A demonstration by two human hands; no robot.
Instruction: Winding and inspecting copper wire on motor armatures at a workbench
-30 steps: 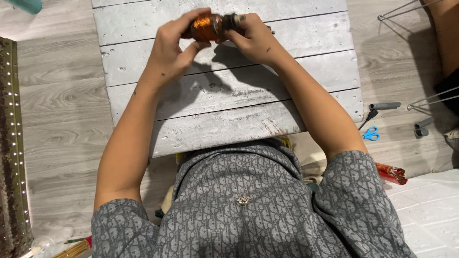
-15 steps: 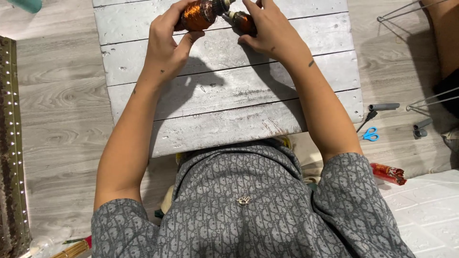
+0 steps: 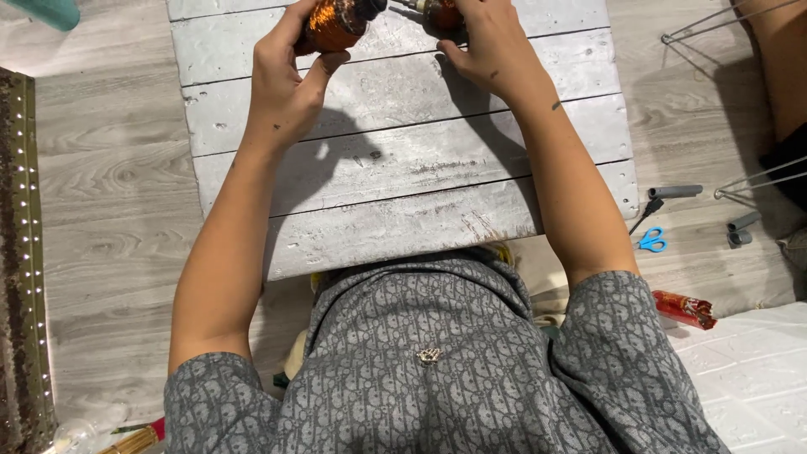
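My left hand [image 3: 290, 80] grips a shiny orange-brown coil-like object [image 3: 332, 23] at the far edge of the whitewashed plank table [image 3: 403, 168]. My right hand [image 3: 487, 46] is closed around a second, smaller reddish-brown piece [image 3: 439, 13] just to its right. The two pieces are held a little apart above the table. Both are partly cut off by the top edge of the view, so their full shape is hidden.
On the floor to the right lie blue-handled scissors [image 3: 651, 241], grey tube pieces [image 3: 674, 192], a red packet [image 3: 685, 309] and bent wire frames [image 3: 756, 181]. A perforated metal strip [image 3: 21, 252] runs along the left edge. Another person's leg [image 3: 782, 67] is at the top right.
Both hands moved farther up the table. The orange object, first held together by both hands, is now split into two pieces, one in each hand.
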